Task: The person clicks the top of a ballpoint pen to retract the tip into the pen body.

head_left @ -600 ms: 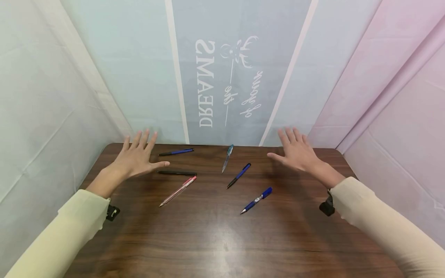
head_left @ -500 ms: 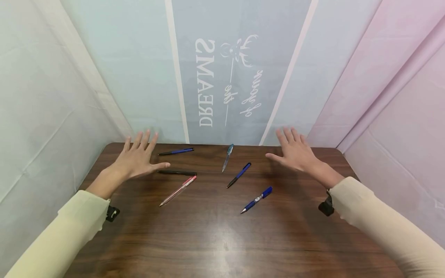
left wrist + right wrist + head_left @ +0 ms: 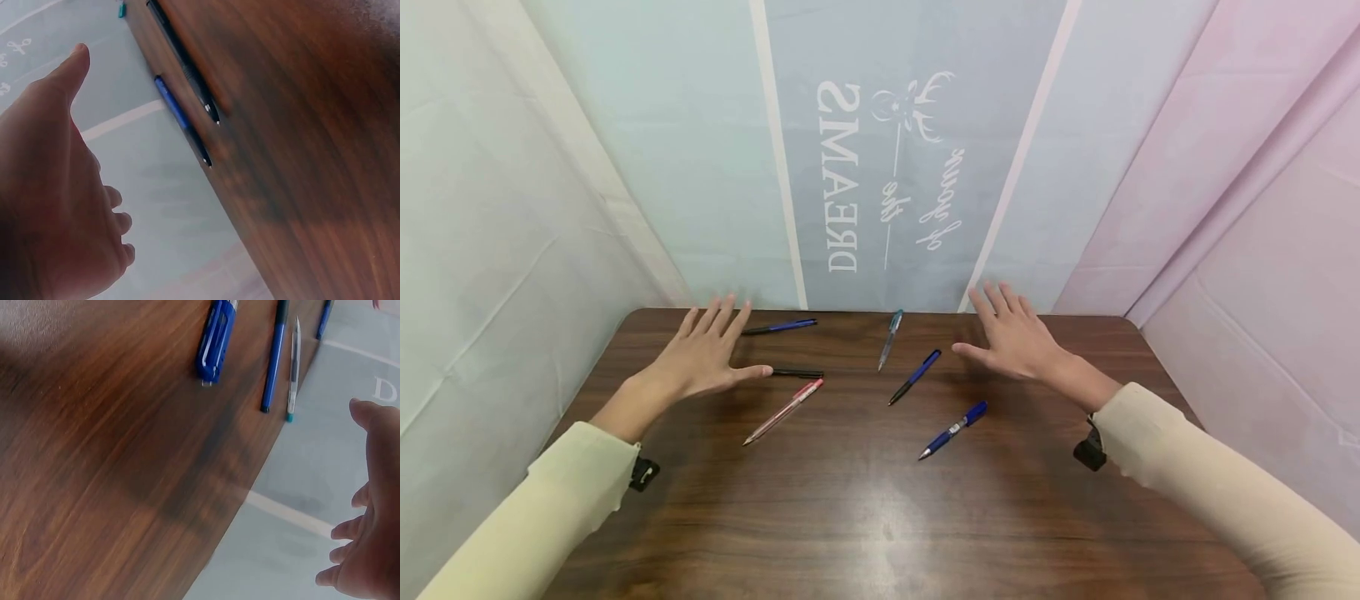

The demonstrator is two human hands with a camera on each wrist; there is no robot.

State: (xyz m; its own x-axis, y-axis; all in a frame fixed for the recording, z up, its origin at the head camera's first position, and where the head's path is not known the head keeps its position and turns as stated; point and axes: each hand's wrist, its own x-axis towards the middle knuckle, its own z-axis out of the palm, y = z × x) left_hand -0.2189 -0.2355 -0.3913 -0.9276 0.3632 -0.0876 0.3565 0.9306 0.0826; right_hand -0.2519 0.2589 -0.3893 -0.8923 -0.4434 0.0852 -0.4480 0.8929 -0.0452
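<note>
Pen with a teal clip lies by the far edge of the wooden table. To its left I see a blue-and-black pen, a black pen and a pink pen; to its right, a slim blue pen and a thick blue pen. Flanking it hover the left hand and right hand, fingers spread wide. Behind it hangs lettered cloth.
</note>
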